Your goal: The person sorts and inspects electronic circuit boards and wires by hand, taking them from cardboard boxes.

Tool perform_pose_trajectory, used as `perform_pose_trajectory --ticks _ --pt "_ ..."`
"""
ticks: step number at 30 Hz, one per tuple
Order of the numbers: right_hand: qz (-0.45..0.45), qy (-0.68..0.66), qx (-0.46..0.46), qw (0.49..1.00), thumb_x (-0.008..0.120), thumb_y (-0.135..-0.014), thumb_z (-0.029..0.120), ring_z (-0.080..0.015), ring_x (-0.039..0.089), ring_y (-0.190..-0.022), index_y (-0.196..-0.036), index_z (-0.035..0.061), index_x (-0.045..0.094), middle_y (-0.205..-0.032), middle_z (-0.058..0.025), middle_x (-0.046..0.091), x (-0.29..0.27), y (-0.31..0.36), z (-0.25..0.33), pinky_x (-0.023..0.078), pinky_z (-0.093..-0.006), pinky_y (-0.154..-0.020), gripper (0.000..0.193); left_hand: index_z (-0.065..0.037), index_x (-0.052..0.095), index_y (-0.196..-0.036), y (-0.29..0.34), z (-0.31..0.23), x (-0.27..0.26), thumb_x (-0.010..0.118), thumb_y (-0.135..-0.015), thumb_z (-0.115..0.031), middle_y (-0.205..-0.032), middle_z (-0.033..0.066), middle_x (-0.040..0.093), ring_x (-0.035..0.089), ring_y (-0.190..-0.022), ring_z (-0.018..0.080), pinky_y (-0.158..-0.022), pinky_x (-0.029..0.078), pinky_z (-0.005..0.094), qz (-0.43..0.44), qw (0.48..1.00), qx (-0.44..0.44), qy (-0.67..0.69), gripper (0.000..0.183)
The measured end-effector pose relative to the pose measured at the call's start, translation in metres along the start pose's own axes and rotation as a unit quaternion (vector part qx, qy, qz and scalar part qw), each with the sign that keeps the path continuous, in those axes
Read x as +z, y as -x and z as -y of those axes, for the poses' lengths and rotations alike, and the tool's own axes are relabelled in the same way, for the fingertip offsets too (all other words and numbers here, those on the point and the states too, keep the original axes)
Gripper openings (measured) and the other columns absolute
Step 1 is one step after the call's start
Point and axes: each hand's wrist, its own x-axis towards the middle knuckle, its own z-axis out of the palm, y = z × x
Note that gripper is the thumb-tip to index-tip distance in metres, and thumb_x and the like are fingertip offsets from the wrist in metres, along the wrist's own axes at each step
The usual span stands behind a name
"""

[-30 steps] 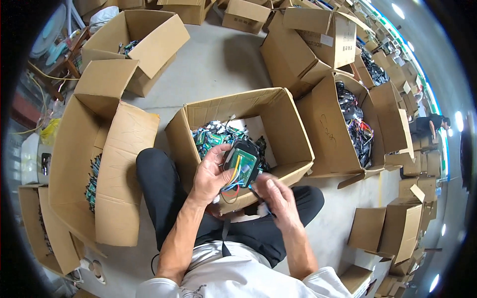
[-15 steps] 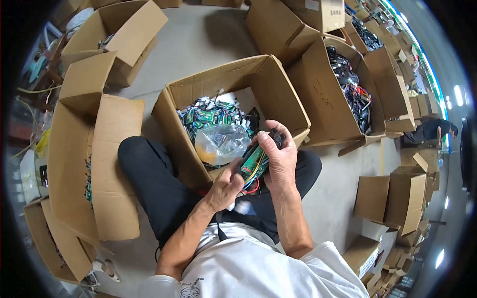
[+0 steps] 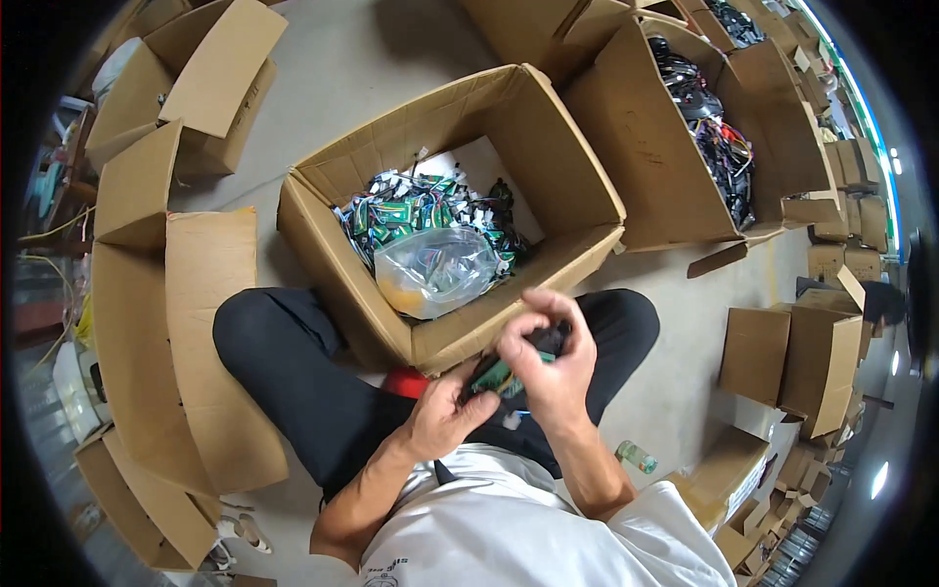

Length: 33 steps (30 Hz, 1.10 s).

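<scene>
Close to my lap, both hands grip one green circuit board (image 3: 496, 378) with dark parts and loose wires. My left hand (image 3: 442, 416) is closed round its near left end, thumb on top. Curled over its far right end is my right hand (image 3: 559, 367), thumb and forefinger close together; a black piece (image 3: 550, 339) shows between those fingers. A white connector (image 3: 512, 420) hangs below on a wire. Just beyond the hands stands an open cardboard box (image 3: 577, 256). Inside it lie several green boards with wires (image 3: 396, 217) and a clear plastic bag (image 3: 440, 269).
On the right, a tall carton (image 3: 626, 147) holds black cables. Open cartons (image 3: 210, 342) line the left side. A red object (image 3: 403, 382) sits beneath the middle box's near edge. A clear bottle (image 3: 636, 456) lies by my right elbow. Another person (image 3: 880, 303) is at the far right.
The view has shifted. The circuit board has turned, so its face and wires show less. My right fingers have curled further over its far end.
</scene>
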Motion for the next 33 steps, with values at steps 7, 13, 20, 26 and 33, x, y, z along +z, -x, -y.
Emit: perform_pose_trajectory --ticks 7,13,20,26,33 --pt "0.167 -0.071 0.084 0.98 0.078 -0.088 0.03 -0.0188 0.066 -0.098 -0.131 -0.003 0.045 -0.104 -0.0139 0.069 0.014 -0.018 -0.026 0.053 -0.0331 -0.089 0.064 0.005 0.05 -0.132 0.018 0.018 -0.016 0.058 -0.101 -0.026 -0.108 0.0112 0.068 0.067 -0.093 0.0169 -0.084 0.053 0.0318 -0.107 0.994 -0.018 -0.011 0.045" --pt "0.147 0.202 0.099 0.963 0.054 -0.103 0.03 -0.0091 0.061 -0.075 -0.095 -0.0004 0.068 -0.082 -0.003 0.067 -0.016 -0.263 -0.108 0.052 -0.0253 -0.072 0.035 0.006 0.052 -0.125 0.003 0.014 -0.095 0.057 -0.103 -0.027 -0.1 0.0142 0.071 0.069 -0.09 0.0197 -0.084 0.055 0.0338 -0.245 0.966 0.025 0.073 0.04" --pt "0.085 0.566 -0.006 0.82 0.066 -0.088 0.022 -0.0338 0.07 -0.092 -0.107 0.0052 0.073 -0.096 -0.0205 0.072 -0.064 -0.43 -0.335 0.055 -0.0435 -0.083 0.027 0.006 0.055 -0.12 -0.031 0.03 -0.111 0.048 -0.101 -0.02 -0.093 0.0149 0.071 0.07 -0.08 0.0214 -0.078 0.056 0.0348 -0.334 0.927 -0.106 0.136 0.033" --pt "-0.007 0.64 0.077 0.765 0.059 -0.091 0.03 -0.0412 0.066 -0.101 -0.099 0.0049 0.073 -0.108 -0.023 0.069 -0.051 -0.463 -0.42 0.053 -0.0484 -0.088 0.03 0.006 0.053 -0.121 -0.038 0.032 -0.118 0.043 -0.099 -0.015 -0.092 0.015 0.07 0.067 -0.077 0.0199 -0.072 0.052 0.0301 -0.346 0.927 -0.138 0.042 0.033" --pt "0.059 0.621 -0.043 0.78 0.058 -0.09 0.02 -0.0369 0.07 -0.078 -0.094 -0.0001 0.072 -0.085 -0.0176 0.072 -0.069 -0.456 -0.364 0.053 -0.0484 -0.068 0.024 0.006 0.051 -0.125 -0.029 0.047 -0.119 0.049 -0.101 -0.019 -0.101 0.0188 0.069 0.069 -0.085 0.0253 -0.08 0.055 0.0378 -0.307 0.946 -0.098 0.039 0.035"
